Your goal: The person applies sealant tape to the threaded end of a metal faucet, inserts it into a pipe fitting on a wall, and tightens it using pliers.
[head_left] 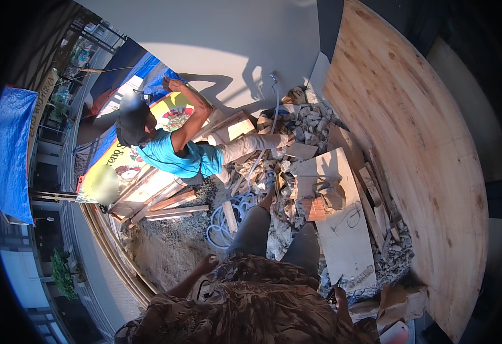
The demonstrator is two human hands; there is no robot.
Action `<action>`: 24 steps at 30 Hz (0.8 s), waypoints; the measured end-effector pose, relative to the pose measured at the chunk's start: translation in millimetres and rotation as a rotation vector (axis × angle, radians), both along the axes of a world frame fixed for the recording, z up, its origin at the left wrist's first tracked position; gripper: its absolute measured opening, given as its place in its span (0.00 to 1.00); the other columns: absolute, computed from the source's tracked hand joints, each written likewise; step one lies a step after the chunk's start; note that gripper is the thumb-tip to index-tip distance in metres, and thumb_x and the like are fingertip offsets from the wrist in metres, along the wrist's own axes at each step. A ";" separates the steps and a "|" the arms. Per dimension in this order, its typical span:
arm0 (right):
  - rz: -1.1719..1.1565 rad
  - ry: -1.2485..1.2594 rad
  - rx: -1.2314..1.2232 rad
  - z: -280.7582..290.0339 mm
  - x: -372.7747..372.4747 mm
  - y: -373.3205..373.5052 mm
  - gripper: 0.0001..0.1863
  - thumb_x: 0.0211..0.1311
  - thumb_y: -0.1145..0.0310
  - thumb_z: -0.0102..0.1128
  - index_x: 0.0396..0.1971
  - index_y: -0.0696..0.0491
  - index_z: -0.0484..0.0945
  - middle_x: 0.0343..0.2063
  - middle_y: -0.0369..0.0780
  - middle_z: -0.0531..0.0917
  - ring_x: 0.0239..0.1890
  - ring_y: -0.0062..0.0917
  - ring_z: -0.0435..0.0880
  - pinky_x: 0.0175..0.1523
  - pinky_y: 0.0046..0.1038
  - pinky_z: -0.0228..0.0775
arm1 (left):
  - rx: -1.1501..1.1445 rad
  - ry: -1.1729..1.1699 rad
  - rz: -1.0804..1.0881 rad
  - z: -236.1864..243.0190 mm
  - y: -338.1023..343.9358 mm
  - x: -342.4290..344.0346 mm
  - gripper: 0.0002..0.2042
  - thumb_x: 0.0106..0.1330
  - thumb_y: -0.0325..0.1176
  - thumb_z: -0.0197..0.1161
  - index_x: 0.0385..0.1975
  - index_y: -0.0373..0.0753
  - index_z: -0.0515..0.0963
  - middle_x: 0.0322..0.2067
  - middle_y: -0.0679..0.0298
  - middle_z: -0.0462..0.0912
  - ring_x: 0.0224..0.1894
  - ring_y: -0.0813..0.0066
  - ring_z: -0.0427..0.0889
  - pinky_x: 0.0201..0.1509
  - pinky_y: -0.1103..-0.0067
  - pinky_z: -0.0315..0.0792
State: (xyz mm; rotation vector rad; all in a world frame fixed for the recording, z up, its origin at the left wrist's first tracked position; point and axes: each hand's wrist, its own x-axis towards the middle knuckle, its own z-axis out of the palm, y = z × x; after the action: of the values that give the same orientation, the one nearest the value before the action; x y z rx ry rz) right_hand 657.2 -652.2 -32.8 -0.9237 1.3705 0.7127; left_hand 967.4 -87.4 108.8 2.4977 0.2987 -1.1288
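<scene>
My left hand [206, 264] hangs beside my left thigh, small in the picture. Its fingers look loosely curled and apart, with nothing visible in them. A thin black cord loop [202, 288] shows by my shirt, just below that hand. On my right side, my right hand [341, 296] is closed around a dark pointed tool [337, 283], its tip upward; the exact kind is too small to make out. Ahead of me, a pale flat board [342, 229] lies on the rubble. A reddish-brown piece [314, 209] touches its left edge.
A person in a blue shirt [176, 155] stands ahead on the left, one arm raised toward the wall. Broken stone [314, 123], loose planks [176, 209] and a coiled clear hose [219, 229] cover the uneven ground. A large plywood sheet [417, 155] stands at the right.
</scene>
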 end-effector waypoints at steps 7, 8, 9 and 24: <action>-0.489 -0.227 -0.079 -9.5 32.7 -41.8 0.18 0.63 0.52 0.57 0.34 0.53 0.74 0.24 0.42 0.81 0.23 0.31 0.83 0.25 0.32 0.77 | -0.350 -0.556 -0.137 -20.4 -110.7 296.8 0.20 0.64 0.38 0.63 0.54 0.36 0.73 0.50 0.46 0.78 0.48 0.54 0.82 0.50 0.68 0.76; -0.512 -0.179 -0.103 5.8 45.4 -54.2 0.17 0.61 0.53 0.59 0.34 0.52 0.74 0.23 0.41 0.80 0.28 0.31 0.84 0.33 0.34 0.79 | -0.351 -0.656 -0.147 -3.9 -169.0 349.1 0.19 0.63 0.35 0.64 0.52 0.37 0.74 0.49 0.46 0.78 0.46 0.53 0.82 0.50 0.67 0.76; -0.503 -0.170 -0.096 14.0 74.0 -58.9 0.16 0.60 0.54 0.59 0.34 0.52 0.74 0.23 0.39 0.78 0.29 0.31 0.84 0.35 0.33 0.79 | -0.352 -0.808 -0.274 -2.2 -171.8 407.8 0.18 0.62 0.32 0.65 0.51 0.37 0.75 0.48 0.47 0.77 0.46 0.51 0.80 0.51 0.65 0.75; -0.125 -0.863 -0.037 282.4 655.7 -209.8 0.28 0.63 0.50 0.56 0.53 0.56 0.70 0.31 0.42 0.81 0.31 0.27 0.83 0.36 0.28 0.77 | 0.189 -1.914 -0.453 296.8 -282.7 981.5 0.30 0.63 0.43 0.56 0.67 0.54 0.60 0.70 0.56 0.53 0.73 0.53 0.49 0.72 0.51 0.39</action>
State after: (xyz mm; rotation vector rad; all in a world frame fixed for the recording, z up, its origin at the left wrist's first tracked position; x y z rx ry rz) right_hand 1312.9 -862.0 249.6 -0.9974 0.6608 0.1377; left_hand 1948.9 -370.1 405.5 2.5990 -0.7155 1.4372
